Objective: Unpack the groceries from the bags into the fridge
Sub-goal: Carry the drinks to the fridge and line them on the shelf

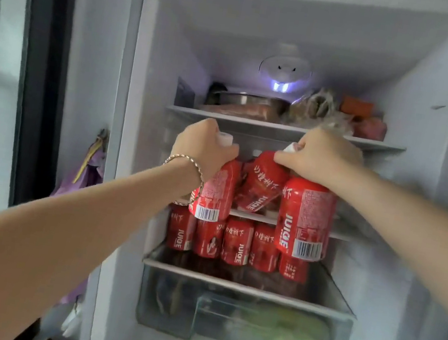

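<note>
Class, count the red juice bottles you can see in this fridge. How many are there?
8 bottles: one in the left hand, two in the right hand, five in a row on the lower shelf. Others may hide behind.

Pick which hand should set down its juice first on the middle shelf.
Left, probably. The left hand grips a single bottle by its neck, so it can release cleanly. The right hand clutches two: a tilted bottle and a lower-hanging bottle.
</note>
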### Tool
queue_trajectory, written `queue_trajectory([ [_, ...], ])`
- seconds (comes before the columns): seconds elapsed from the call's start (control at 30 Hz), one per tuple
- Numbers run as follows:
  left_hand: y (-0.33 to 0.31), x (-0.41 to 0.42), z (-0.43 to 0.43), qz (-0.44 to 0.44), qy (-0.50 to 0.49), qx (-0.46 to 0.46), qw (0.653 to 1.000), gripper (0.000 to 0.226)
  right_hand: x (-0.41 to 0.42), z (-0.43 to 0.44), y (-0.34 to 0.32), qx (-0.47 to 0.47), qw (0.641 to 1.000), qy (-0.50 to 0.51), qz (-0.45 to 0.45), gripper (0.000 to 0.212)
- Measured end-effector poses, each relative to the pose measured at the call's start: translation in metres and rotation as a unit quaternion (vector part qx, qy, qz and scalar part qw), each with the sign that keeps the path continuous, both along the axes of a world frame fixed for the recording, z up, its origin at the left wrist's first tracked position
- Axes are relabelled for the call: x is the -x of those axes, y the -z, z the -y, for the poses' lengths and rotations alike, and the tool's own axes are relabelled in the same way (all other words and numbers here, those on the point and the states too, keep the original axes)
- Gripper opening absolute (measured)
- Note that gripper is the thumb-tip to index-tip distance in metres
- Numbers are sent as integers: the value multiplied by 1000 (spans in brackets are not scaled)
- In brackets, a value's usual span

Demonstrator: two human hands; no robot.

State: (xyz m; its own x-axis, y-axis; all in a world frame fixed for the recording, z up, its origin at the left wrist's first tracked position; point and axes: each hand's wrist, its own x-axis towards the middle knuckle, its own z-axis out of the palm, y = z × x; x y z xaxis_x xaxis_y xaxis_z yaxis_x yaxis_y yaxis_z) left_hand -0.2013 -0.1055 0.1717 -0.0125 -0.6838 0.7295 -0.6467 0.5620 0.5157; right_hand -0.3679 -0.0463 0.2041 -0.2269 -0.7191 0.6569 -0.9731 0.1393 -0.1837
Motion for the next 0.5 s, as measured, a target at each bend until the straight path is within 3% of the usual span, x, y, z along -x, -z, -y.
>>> queue_trajectory([
  [0.27,-2,24,119,-75,82,-46,993,29,9,87,4,-5,997,44,70,46],
  [0.5,-1,46,155,-12,76,-32,997,38,13,133,-3,-50,994,31,95,51],
])
